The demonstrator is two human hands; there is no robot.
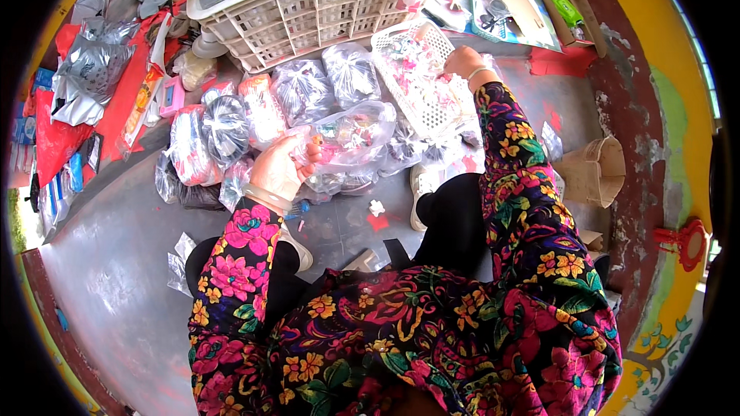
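Observation:
My left hand (281, 163) is closed on the edge of a clear plastic bag (354, 132), which holds some small red and white items. Just right of that bag, a white perforated plastic basket (422, 119) lies tilted, with many small pink, red and white pieces in it. My right hand (462, 63) is closed at the basket's far right rim; its fingertips are partly hidden. Around both hands sit several filled, knotted plastic bags (301, 91), some with dark contents and others reddish.
A large cream crate (308, 19) stands behind the bags. To the right are a brown paper sack (593, 171) and an open carton (574, 19). Silver packaging (92, 65) and red sheets lie at left. Small white scraps (376, 207) are on the grey floor by my shoes.

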